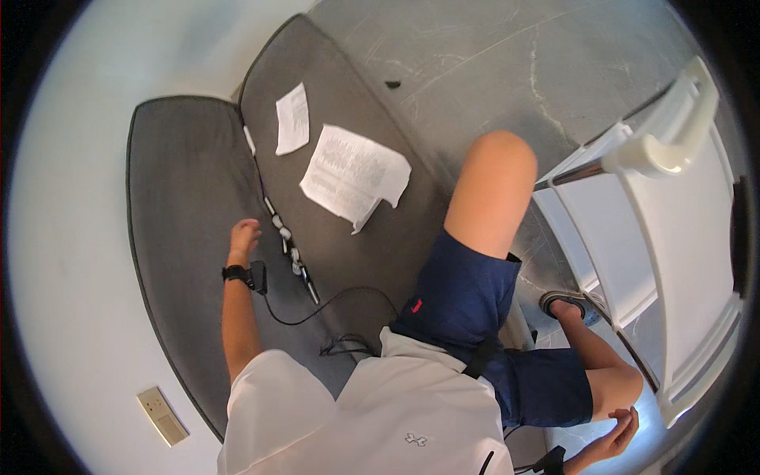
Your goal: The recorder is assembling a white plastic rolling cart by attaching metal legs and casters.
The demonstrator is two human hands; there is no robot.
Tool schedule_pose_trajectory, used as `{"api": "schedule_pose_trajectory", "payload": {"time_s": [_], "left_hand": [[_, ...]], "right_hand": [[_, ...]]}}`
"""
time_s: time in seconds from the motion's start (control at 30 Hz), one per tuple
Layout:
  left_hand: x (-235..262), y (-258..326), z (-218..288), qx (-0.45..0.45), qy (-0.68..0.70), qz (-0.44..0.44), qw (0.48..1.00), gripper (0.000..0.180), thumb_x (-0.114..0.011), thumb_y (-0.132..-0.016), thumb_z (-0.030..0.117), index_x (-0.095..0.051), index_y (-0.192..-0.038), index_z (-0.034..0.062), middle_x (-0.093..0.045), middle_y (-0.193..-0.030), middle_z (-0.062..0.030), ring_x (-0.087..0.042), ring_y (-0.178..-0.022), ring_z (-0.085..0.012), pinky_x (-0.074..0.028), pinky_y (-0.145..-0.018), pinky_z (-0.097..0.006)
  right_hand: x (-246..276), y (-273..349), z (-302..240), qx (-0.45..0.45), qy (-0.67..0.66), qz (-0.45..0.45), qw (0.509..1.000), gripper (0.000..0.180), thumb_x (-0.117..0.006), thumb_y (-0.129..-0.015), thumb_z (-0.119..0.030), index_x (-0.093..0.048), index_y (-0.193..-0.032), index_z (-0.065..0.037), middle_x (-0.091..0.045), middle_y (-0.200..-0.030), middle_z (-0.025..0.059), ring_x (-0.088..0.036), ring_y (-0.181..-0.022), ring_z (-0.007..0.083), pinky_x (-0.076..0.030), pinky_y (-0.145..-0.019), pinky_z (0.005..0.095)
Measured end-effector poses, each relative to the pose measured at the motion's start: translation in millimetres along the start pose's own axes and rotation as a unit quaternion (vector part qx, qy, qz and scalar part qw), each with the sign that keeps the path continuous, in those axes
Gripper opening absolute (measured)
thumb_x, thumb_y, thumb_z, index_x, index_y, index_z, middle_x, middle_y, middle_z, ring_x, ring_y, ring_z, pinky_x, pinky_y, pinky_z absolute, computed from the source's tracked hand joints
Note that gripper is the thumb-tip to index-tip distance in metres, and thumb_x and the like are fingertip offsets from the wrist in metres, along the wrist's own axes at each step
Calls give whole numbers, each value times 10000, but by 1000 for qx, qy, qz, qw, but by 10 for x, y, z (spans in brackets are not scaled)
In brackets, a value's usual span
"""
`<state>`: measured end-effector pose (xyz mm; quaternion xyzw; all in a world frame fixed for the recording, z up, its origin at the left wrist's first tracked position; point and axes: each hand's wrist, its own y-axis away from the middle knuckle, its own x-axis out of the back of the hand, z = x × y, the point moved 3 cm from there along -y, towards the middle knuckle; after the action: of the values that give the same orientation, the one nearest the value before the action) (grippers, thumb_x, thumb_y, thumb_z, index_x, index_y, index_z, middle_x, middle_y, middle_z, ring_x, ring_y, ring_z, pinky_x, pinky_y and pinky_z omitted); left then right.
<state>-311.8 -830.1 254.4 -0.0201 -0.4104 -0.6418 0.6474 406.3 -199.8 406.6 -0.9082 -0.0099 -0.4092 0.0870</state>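
Note:
My left hand point(245, 236) rests against the grey sofa backrest point(178, 174), fingers loosely bent, with nothing visible in it. Close beside it, several small white and dark items point(285, 234) lie along the crease between backrest and seat. A slim dark, silvery stick like a pen point(309, 285) is at the near end of that row. Two torn printed sheets lie on the seat: a large paper point(355, 170) and a smaller paper point(293, 120) farther off. My right hand point(617, 435) hangs by my bent knee, fingers slightly apart and holding nothing.
A white folding-type chair or rack point(673, 214) stands at the right, close to my legs. A black cable point(317, 313) runs from my left wrist strap across the sofa. A small dark scrap point(392, 84) lies on the grey floor. A wall socket point(163, 416) is at lower left.

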Motion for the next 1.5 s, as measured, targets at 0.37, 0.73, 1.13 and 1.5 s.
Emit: {"api": "schedule_pose_trajectory", "payload": {"time_s": [0.37, 0.73, 1.13, 1.5], "left_hand": [[-623, 513, -2152, 139, -355, 18, 924, 462, -739, -869, 303, -622, -1138, -53, -679, -906, -113, -662, -882, -239, -517, -842, -398], [-1038, 613, -1812, 256, -195, 20, 947, 600, -666, -814, 151, -353, -1323, 99, -585, -1000, -106, -583, -842, -228, -475, -659, -415], [-1080, 385, -1716, 141, -79, 129, 978, 720, -710, -735, 63, -369, -1369, 64, -569, -1196, -181, -586, -999, -289, -488, -844, -393], [-941, -126, -1764, 203, 4, 4, 979, 607, -601, -939, 610, -596, -1288, 113, -659, -1127, -76, -615, -866, -258, -528, -803, -442]], "right_hand": [[-790, -77, -196, 54, 5, -251, 966, 215, -556, -1026, -87, -650, -1131, 75, -684, -969, 130, -624, -827, 193, -519, -760, 327], [-1018, 144, -317, -38, -11, -298, 954, 192, -565, -1015, -49, -654, -1148, 57, -681, -986, 107, -636, -875, 182, -524, -818, 293], [-1121, 252, -438, 20, 14, -344, 939, 196, -551, -1041, -99, -642, -1170, 17, -673, -988, 78, -618, -885, 144, -497, -826, 264], [-1196, 341, -528, -4, 45, -352, 935, 192, -551, -1029, -87, -643, -1161, 17, -683, -993, 82, -646, -943, 163, -510, -870, 292]]}}
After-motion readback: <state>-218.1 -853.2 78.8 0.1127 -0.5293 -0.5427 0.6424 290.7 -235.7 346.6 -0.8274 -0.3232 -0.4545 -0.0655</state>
